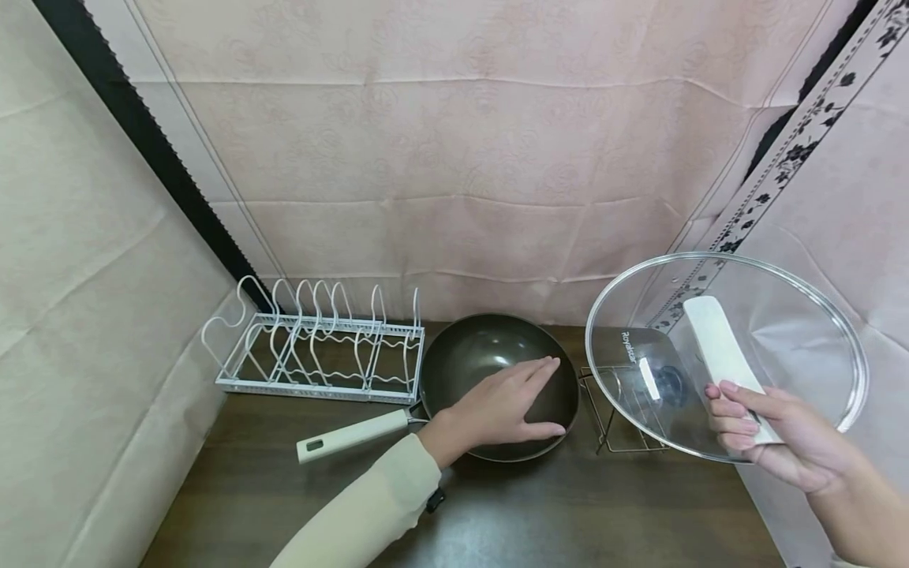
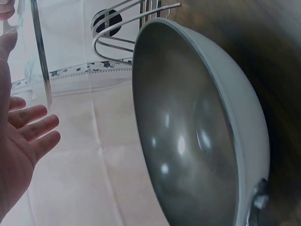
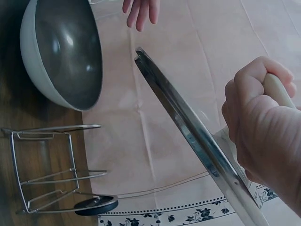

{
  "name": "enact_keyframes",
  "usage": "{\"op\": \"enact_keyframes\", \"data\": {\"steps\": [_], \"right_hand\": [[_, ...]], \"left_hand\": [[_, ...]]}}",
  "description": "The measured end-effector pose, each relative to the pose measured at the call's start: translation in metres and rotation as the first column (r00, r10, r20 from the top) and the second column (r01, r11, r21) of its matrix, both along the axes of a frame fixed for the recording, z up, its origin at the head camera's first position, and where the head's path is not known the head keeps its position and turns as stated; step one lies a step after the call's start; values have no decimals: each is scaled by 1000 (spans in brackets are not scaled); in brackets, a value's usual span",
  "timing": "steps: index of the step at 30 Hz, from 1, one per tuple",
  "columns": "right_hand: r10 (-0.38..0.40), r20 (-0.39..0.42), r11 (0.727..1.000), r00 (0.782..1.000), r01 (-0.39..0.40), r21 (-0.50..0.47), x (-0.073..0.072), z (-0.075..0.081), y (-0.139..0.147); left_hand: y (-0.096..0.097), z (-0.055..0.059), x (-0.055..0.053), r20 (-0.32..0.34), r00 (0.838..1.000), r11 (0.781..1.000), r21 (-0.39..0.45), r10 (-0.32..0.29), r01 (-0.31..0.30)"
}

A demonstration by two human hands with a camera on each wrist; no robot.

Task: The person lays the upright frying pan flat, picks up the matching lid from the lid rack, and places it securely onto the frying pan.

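My right hand point(image 1: 788, 434) grips the white handle of a round glass lid point(image 1: 639, 276), which it holds raised and tilted at the right. In the right wrist view the lid point(image 3: 188, 127) appears edge-on, with the fingers curled round its handle. My left hand point(image 1: 497, 406) reaches over a dark-lined frying pan point(image 1: 461, 351), its fingers extended. The left wrist view shows that hand point(image 2: 19, 146) apart from the pan point(image 2: 188, 117), with nothing in it. The pan's pale green handle point(image 1: 355, 435) points left toward the front of the table.
A white wire dish rack point(image 1: 319, 386) stands left of the pan. To the pan's right is a small metal wire stand point(image 3: 47, 181) with a dark round piece at one end, partly seen through the lid. Pale patterned cloth point(image 1: 483, 158) surrounds the brown wooden table point(image 1: 568, 513).
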State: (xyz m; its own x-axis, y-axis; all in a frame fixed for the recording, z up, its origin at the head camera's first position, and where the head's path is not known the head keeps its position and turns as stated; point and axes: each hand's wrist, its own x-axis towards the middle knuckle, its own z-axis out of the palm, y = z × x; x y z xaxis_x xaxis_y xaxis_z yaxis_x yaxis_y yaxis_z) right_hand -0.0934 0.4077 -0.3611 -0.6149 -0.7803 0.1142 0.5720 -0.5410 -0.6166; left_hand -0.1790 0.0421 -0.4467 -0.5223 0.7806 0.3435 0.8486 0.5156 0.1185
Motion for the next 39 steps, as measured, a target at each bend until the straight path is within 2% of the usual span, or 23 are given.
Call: {"op": "enact_keyframes", "data": {"steps": [5,14,24,30,39], "right_hand": [[6,12,1000,1000,-6,-28,0,-4,-7],[22,20,997,1000,-20,-74,-6,-13,-22],[39,55,992,998,-32,-126,-9,-18,-35],[50,77,986,996,-37,-160,-10,-21,-40],[66,127,982,990,-42,-183,-10,-24,-42]], "left_hand": [[-14,-1,-1,-26,999,1000,11,26,-26],[-44,-4,-1,29,996,997,14,82,-82],[-79,-9,1,48,990,990,41,129,-131],[-105,-15,3,52,979,980,16,196,-197],[-144,-29,6,60,951,953,-4,303,-304]]}}
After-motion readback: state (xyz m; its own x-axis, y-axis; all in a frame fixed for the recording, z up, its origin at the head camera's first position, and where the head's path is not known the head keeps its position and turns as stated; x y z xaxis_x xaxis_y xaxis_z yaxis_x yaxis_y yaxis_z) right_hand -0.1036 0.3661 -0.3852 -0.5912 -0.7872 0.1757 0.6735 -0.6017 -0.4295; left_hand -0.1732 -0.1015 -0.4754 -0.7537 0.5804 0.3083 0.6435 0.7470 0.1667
